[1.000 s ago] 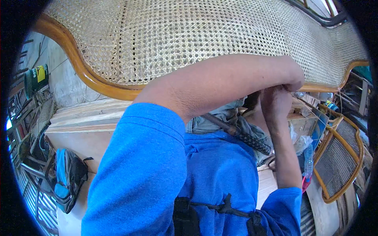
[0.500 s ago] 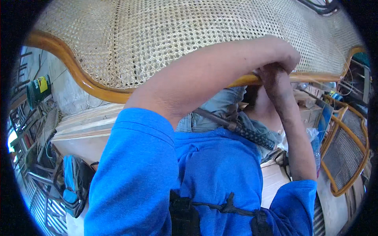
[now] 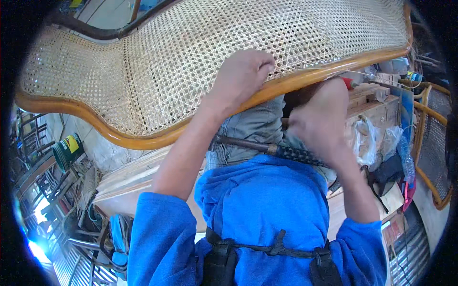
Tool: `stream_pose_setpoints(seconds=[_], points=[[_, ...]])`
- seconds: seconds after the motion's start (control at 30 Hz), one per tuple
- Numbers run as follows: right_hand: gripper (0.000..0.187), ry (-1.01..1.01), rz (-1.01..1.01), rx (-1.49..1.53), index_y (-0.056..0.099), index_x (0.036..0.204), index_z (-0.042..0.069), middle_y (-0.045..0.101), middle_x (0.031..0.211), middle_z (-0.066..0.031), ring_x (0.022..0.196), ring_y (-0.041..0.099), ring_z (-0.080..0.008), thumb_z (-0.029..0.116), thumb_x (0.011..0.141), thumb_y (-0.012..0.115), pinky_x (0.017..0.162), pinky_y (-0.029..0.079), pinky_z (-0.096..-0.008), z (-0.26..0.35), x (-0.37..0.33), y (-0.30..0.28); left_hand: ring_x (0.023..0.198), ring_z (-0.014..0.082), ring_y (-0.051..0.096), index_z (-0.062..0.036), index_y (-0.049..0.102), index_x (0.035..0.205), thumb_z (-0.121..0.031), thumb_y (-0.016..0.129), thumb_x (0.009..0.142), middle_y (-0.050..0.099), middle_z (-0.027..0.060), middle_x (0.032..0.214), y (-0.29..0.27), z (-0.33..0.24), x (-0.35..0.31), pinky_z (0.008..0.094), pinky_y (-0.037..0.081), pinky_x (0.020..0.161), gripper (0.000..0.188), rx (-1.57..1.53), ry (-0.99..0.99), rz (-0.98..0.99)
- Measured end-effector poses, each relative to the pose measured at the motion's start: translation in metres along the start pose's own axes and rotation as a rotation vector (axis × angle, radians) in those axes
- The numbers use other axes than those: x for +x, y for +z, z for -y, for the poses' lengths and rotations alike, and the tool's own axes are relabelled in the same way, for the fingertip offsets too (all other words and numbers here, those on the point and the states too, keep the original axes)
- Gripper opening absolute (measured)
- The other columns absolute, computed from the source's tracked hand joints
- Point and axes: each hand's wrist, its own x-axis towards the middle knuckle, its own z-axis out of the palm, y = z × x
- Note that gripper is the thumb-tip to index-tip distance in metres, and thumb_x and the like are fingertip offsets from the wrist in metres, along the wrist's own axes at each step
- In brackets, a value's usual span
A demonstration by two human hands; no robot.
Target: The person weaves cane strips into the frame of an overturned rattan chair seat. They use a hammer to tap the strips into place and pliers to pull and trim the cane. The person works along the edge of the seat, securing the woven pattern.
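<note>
A woven cane panel (image 3: 191, 62) in a curved, glossy brown wooden frame (image 3: 162, 142) lies across my knees. My left hand (image 3: 243, 76) rests on the weave near the close rail, its fingers pinched together at a thin cane strand (image 3: 329, 68) that runs off to the right along the rail. Just below the rail, my right hand (image 3: 317, 117) is smeared by motion, so its fingers cannot be read. Across my lap lies a hammer-like tool with a metal shaft (image 3: 248, 144) and a black textured grip (image 3: 303, 156).
Wooden boards (image 3: 129, 178) lie to the left, near a green tin (image 3: 67, 150). To the right are a wooden block (image 3: 377, 112), a red-handled tool (image 3: 349, 83), clear plastic bags (image 3: 367, 143), a plastic bottle (image 3: 407, 162) and another cane-panelled frame (image 3: 420, 138).
My hands were together at the rail on the right. The left has moved left onto the weave, and the right has come down and apart. The panel has shifted and tilted in view.
</note>
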Motion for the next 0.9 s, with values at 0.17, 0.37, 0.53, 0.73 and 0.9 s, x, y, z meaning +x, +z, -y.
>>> stream_pose_setpoints(seconds=[0.17,0.37,0.53,0.73,0.9], points=[[0.034,-0.001,-0.073,0.209,0.057,0.095,0.003,0.060,0.091,-0.0186,0.086,0.057,-0.0356,0.032,0.078,0.064,0.075,0.046,-0.0427,0.021,-0.053,0.044,0.079,0.0284,0.058,-0.0063,0.064,0.085,-0.018,0.064,0.077,0.061,0.0106,0.080,0.019,-0.018,-0.007,0.0380,0.046,0.071,0.014,0.117,0.140,-0.126],[0.041,0.123,0.096,0.355,0.056,0.090,0.002,0.060,0.081,-0.0200,0.078,0.059,-0.0377,0.041,0.079,0.062,0.069,0.046,-0.0440,-0.002,-0.095,0.020,0.078,0.0274,0.058,-0.0056,0.064,0.083,-0.016,0.064,0.076,0.060,0.0101,0.077,0.025,-0.019,-0.006,0.0374,0.046,0.070,0.012,0.069,0.043,-0.147],[0.045,0.330,-0.052,0.635,0.057,0.094,0.003,0.054,0.063,-0.0191,0.062,0.057,-0.0370,0.045,0.079,0.060,0.057,0.042,-0.0417,-0.032,-0.125,0.025,0.074,0.0273,0.058,-0.0055,0.063,0.079,-0.014,0.064,0.075,0.060,0.0103,0.074,0.029,-0.023,-0.008,0.0370,0.046,0.067,0.010,0.097,0.053,-0.236],[0.036,0.390,-0.283,0.689,0.055,0.101,0.002,0.053,0.061,-0.0121,0.057,0.056,-0.0243,0.030,0.080,0.062,0.056,0.043,-0.0351,-0.019,-0.103,0.014,0.073,0.0278,0.057,-0.0065,0.063,0.079,-0.013,0.064,0.075,0.060,0.0091,0.073,0.039,-0.021,-0.012,0.0379,0.045,0.068,0.008,0.116,0.043,-0.303],[0.029,0.323,-0.560,0.576,0.053,0.100,0.004,0.053,0.064,-0.0051,0.056,0.052,-0.0159,0.011,0.075,0.066,0.055,0.043,-0.0306,-0.018,-0.084,0.024,0.080,0.0288,0.056,-0.0074,0.063,0.086,-0.010,0.062,0.077,0.061,0.0093,0.081,0.037,-0.022,-0.019,0.0392,0.044,0.074,0.010,0.130,0.068,-0.405]])
